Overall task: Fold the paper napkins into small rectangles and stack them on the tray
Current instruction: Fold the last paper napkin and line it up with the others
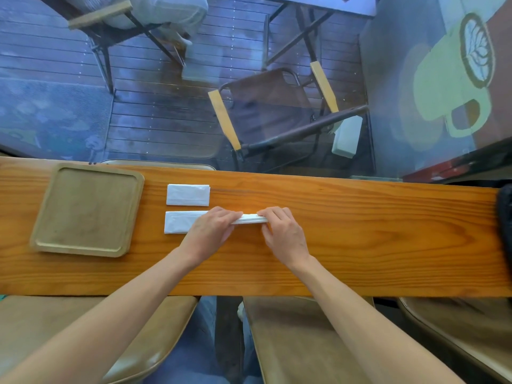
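- Napkin strip [177,221] lies on the table [360,217], right of the empty tray [44,231], in the head view; a folded napkin [187,194] sits just beyond it.
- Left hand [210,231] and right hand [282,234] both pinch its raised right part.
- Best align edges squarely before pressing the crease flat.

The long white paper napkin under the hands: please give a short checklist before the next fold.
1. Both hands on the long white paper napkin: left hand and right hand press it: ok.
2. Napkin flat on the orange wooden counter: ok.
3. Edges aligned: hidden under hands, cannot tell.
4. Square wooden tray empty for stacking: ok.
5. Small folded white napkin on tray: not ok, beside it.
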